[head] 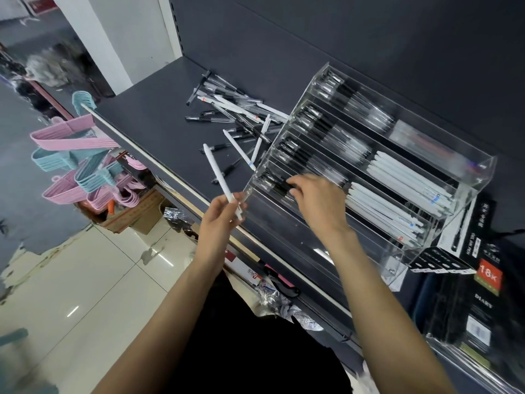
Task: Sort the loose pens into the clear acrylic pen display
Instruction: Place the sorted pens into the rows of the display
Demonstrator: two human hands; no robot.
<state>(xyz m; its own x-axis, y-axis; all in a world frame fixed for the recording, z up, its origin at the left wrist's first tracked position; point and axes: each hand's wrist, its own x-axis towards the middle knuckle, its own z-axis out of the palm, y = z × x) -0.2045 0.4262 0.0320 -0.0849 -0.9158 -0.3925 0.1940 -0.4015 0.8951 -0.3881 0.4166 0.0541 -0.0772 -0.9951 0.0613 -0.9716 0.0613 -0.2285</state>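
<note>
1. Looking down from the head camera, a dark grey shelf point(147, 120) runs from upper left to lower right, edged with a pale rail point(159, 163) and backed by a dark panel point(341, 38).
2. Loose pens point(238, 115), some white and some clear with black caps, lie criss-crossed in a heap on the shelf, just left of the clear acrylic pen display point(468, 177).
3. The display stands against the back panel in stepped tiers; black-capped pens fill its left compartments and white pens its right ones.
4. The left hand point(220, 213) pinches a white pen point(218, 177) near its lower end, above the shelf's front edge, with the pen tilted up and to the left.
5. The right hand point(318, 200) reaches into the lowest front tier with fingers curled among the black-capped pens; whether it grips one I cannot tell.
6. Boxed stationery point(480, 268) in black packaging sits right of the display.
7. Pink and blue hangers point(76, 155) hang in bunches beyond the shelf's left end.
8. Below, a glossy cream tiled floor point(85, 280) shows, with a cardboard box point(133, 217) and crumpled plastic wrap point(272, 297) near the shelf base.
</note>
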